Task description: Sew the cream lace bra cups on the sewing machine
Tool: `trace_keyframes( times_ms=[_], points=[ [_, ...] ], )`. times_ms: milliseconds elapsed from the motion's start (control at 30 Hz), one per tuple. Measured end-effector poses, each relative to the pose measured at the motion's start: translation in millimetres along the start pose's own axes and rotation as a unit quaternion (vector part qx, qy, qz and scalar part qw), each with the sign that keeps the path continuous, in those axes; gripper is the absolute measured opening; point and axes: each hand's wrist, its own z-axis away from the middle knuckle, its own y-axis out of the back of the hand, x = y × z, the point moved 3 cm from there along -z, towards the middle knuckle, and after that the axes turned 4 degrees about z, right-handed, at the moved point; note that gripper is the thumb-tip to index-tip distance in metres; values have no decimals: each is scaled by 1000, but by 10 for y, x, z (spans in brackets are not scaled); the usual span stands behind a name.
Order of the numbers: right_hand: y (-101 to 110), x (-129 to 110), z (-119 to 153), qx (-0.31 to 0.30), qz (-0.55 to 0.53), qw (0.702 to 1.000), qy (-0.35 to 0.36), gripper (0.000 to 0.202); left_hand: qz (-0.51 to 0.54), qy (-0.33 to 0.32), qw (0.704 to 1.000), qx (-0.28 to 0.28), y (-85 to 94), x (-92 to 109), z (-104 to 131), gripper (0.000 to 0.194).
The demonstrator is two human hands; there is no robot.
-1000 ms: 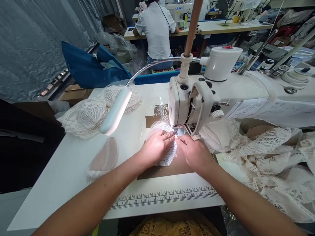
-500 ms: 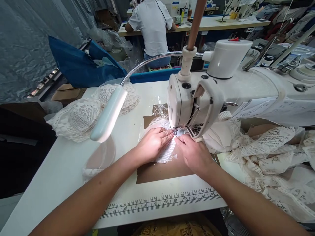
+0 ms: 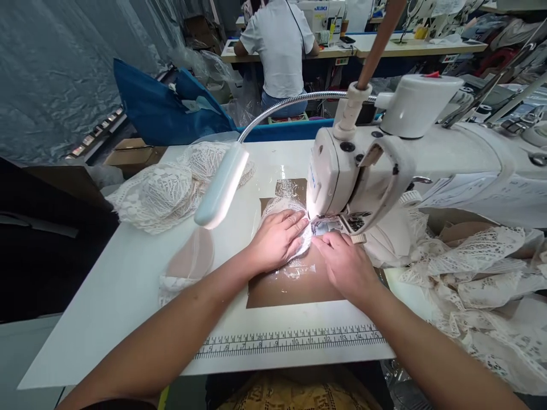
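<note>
A white lace piece lies at the needle area of a white sewing machine. My left hand rests flat on it, fingers stretched toward the presser foot and covering much of the lace. To the right, my right hand is closed, thumb and forefinger pinching the lace's near right edge by the needle plate. The rest of its fingers curl over the brown covering taped on the table. The machine head partly hides the needle.
A lamp on a bent metal neck hangs above the left forearm. Lace pieces lie at the back left, a sheer cup nearer. More lace is heaped right. A printed ruler runs along the front edge. A person sits beyond.
The lace piece has shifted away from me and turned, with less of it showing on the near side. My left hand now lies flatter over it. The whole view has swung slightly left.
</note>
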Motion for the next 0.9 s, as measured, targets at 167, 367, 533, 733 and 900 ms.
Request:
trace_keyframes(
  times_ms=[167, 367, 533, 733, 900],
  points=[
    [-1, -9, 11, -3, 5, 1000, 0, 45, -23, 57, 998, -30, 54, 3, 51, 47],
    [4, 22, 47, 19, -8, 1000, 17, 42, 31, 154, 986, -62, 627, -127, 618, 49],
    [-14, 34, 62, 13, -8, 999, 30, 36, -77, 406, 911, 9, 889, -383, 1611, 47],
    [73, 46, 78, -18, -54, 998, 20, 37, 6, 466, 873, 146, 694, -187, 2416, 34],
    [330, -102, 226, -105, -332, 937, 23, 40, 253, 427, 839, 221, 743, 253, 2451, 32]
  ],
)
